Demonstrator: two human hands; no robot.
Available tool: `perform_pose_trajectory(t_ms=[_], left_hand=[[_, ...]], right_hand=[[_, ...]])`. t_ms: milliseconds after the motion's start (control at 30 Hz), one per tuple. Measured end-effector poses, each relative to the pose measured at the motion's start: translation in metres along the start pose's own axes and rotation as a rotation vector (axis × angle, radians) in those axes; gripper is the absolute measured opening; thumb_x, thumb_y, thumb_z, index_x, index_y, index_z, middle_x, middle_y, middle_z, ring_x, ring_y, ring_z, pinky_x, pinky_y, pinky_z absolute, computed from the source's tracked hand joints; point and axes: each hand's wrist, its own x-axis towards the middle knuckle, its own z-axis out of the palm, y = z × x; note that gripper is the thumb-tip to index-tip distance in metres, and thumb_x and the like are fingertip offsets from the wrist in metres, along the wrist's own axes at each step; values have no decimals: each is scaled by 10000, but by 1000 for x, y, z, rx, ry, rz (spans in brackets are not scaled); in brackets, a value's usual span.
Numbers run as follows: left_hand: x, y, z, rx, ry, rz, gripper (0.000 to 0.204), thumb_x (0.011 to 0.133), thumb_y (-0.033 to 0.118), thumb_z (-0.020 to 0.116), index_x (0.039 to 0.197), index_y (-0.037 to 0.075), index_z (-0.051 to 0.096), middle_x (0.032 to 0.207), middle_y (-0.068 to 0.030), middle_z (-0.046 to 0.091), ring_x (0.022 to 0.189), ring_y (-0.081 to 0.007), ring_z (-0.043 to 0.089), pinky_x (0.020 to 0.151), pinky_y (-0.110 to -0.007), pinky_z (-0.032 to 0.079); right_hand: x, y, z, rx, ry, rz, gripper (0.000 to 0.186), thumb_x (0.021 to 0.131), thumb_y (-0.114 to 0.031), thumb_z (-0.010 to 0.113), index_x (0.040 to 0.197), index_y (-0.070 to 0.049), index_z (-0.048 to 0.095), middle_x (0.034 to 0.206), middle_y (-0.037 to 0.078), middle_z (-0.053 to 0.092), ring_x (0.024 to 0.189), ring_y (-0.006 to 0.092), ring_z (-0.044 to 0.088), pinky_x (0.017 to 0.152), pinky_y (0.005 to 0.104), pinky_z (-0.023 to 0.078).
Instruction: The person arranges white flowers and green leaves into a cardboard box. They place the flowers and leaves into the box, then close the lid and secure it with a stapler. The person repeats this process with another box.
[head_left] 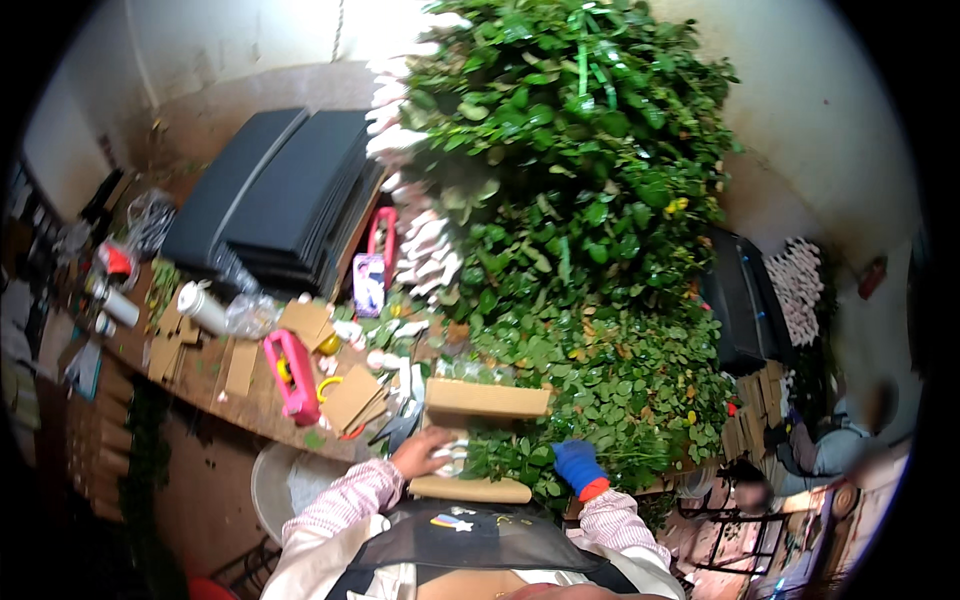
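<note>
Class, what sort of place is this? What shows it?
Probably a flower-packing workshop: a heap of leafy green stems, loose cardboard pieces and a stack of dark sheets crowd the worktable.

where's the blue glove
In the head view, low and right of centre, the blue glove is on the right hand, right of the cardboard, beside green leaves.

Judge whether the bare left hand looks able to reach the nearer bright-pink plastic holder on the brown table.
Probably yes: only low things, such as flat brown cardboard pieces, seem to lie between the left hand and the pink holder.
</note>
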Motion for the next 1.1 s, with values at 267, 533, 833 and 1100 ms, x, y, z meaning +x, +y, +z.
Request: perform_pose_trajectory(t_ms=[267,533,833,1100], left_hand=[[7,-1,5,-31,37,22,460,848,203,830,1277,90,706,1203,-156,681,937,-316,695,809,-390,578],[5,15,-8,-54,-26,-50,439,859,190,818,1264,64,704,1201,-159,686,1068,-338,675,901,-399,566],[6,12,-7,-95,-23,-40,451,876,200,813,1293,70,699,1261,-166,659,1105,-327,680,917,-380,576],[4,6,-4,-106,-18,-35,457,865,164,833,1285,47,696,1277,-158,649,1080,-298,698,895,-368,594]], right_hand=[[42,37,-212,319,382,-83,522,947,-434,691,1398,-178,645,1326,170,694,1157,375,689,1014,458,548],[218,42,-475,-171,1154,3,536,899,-260,738,1402,-132,603,1533,180,508,1404,344,484,1181,481,377],[266,33,-451,-201,1126,-124,315,764,-92,723,1068,-157,676,1068,120,650,1015,329,667,845,466,539],[190,17,-441,-398,1057,-187,214,879,-129,628,1088,-177,627,888,52,657,864,268,704,685,439,536]])
